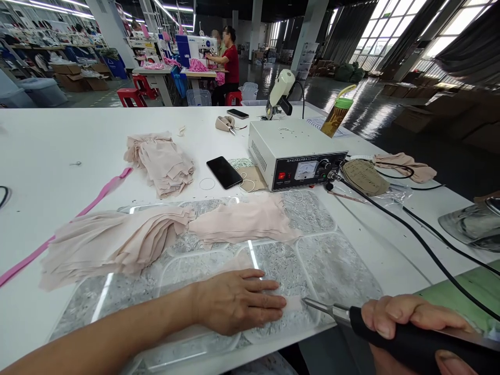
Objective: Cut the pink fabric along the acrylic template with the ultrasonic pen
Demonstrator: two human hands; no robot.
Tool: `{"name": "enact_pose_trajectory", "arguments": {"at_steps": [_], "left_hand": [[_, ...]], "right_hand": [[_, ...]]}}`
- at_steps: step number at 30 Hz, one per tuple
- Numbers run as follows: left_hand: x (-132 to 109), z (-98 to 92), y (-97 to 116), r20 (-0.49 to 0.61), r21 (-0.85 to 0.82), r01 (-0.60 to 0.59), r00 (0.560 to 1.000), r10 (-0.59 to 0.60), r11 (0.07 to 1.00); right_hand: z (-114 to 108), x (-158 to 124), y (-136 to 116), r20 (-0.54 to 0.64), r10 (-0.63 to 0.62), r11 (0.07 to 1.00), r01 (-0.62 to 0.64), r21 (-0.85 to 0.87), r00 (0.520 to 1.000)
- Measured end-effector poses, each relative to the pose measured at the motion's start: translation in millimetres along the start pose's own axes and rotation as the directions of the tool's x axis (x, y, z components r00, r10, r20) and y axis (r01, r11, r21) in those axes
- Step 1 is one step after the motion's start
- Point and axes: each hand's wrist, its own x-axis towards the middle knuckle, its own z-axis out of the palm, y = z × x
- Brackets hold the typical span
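My left hand [242,302] lies flat, palm down and fingers stretched, pressing a thin pale pink fabric piece [294,303] onto a clear-and-grey patterned mat [336,265]. Most of that piece is hidden under the hand and forearm. At the lower right, my right hand [414,317] is wrapped round the black handle of a corded handheld ultrasonic cutter [340,313]. Its narrow metal tip meets the right end of the fabric, just beyond my left fingertips. Behind my left hand lie a fanned fabric stack [117,242] and a smaller fabric stack [246,221].
A grey control box [297,146] with a dial stands behind, its black cable [414,229] running to the right. Nearby are a phone [224,172], another fabric pile [162,161], a pink strip [97,195] and a glass jar [472,224]. A person in red [231,62] sits farther back.
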Motion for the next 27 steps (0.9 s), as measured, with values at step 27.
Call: {"name": "enact_pose_trajectory", "arguments": {"at_steps": [27], "left_hand": [[-1.1,2.7,-1.2,0.006,0.041,-0.013,1.000,0.012,0.999]], "right_hand": [[8.2,-4.8,6.6,0.186,-0.010,0.997,-0.005,0.076,0.982]]}}
